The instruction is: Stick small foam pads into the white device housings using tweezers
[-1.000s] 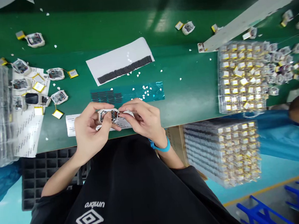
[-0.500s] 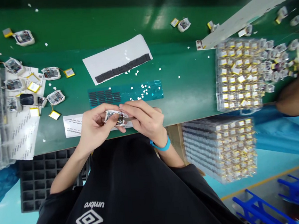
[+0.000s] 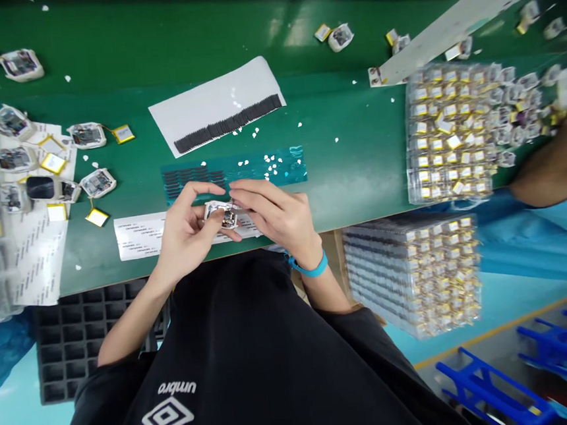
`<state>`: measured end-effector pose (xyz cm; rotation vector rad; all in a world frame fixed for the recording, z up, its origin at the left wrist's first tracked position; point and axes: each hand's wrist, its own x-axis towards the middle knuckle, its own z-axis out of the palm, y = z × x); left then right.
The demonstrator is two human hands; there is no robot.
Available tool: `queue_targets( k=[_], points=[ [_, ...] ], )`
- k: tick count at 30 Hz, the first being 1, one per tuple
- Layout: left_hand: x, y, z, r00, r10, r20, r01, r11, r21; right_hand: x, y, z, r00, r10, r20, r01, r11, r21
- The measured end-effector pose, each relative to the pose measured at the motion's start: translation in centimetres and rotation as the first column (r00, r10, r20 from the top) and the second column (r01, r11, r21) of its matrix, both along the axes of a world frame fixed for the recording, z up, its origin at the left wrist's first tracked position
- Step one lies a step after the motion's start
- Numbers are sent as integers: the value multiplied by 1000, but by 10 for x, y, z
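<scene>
In my left hand I hold a small white watch housing with an exposed circuit board, my thumb pressed on its inside and the index finger raised above it. The fingertips of my right hand are pinched together at the housing's upper right edge. A thin dark strand, perhaps a wire, shows there, but what they grip is too small to tell. Just beyond my hands is a teal sheet with rows of black strips and white bits on it. A printed white sheet lies under the housing.
A white sheet carries a row of black strips. Several open housings with yellow-edged batteries lie left. Clear trays of batteries stand right, before a co-worker's arm. A white post slants across the bench.
My left index finger has lifted away from the housing. The housing and both hands sit slightly farther right against the bench items, and the whole view has shifted a little.
</scene>
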<state>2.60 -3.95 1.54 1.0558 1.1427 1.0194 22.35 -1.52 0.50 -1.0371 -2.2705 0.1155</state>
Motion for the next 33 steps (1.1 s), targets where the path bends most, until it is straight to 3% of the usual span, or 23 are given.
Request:
queue_targets(
  k=[4,9,13,18,20,23,26,31,33],
  points=[
    [3,-3,-5,996,81,-26,-81,996,24,0,-2,-1,1000,-7,-10,7,1000,-1],
    [5,-9,-5,997,71,-16,-70,996,51,-3,-5,-3,997,43,-59,-37,993,108],
    [8,-14,-6,985,122,-121,-103,983,154,-5,-6,1,1000,27,-12,-24,984,174],
    [13,-21,-13,925,283,-254,-197,928,316,-9,-12,9,996,-1,92,-22,969,246],
    [13,-23,-14,905,342,-255,-235,899,371,-11,-14,11,999,27,17,-29,991,132],
    [13,-24,-13,896,373,-241,-243,866,436,-16,-14,12,952,49,-303,-103,981,-163],
    [12,-23,-13,907,341,-249,-187,854,486,-21,-12,14,859,-52,-510,-176,904,-389],
    [12,-25,-18,914,309,-265,-144,854,499,-28,-14,12,759,-261,-597,-276,702,-657],
    [13,-26,-21,920,286,-269,-124,861,494,-29,-18,9,711,-324,-624,-258,706,-660]
  ],
)
